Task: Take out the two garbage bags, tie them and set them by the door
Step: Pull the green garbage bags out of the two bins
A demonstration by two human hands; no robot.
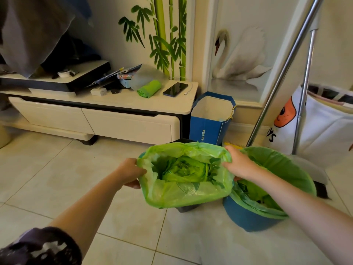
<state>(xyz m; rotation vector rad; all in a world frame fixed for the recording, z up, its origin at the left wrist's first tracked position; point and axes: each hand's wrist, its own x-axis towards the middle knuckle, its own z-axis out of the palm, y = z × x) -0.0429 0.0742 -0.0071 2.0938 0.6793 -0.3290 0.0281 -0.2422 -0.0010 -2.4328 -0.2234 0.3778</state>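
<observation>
Hands (131, 172) (238, 165) grip green bag (183, 196) rim's opposite edges.

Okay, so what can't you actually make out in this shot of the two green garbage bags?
- Head view: the dark bin is mostly hidden by the left green plastic garbage bag.
- Right green garbage bag's contents: covered by the right forearm.
- The door: out of frame.
- Left hand fingertips: tucked behind the bag rim.

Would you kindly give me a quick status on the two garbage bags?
Left hand and right hand grip left green bag rim. Right green bag still in blue bin. Nothing blocking.
</observation>
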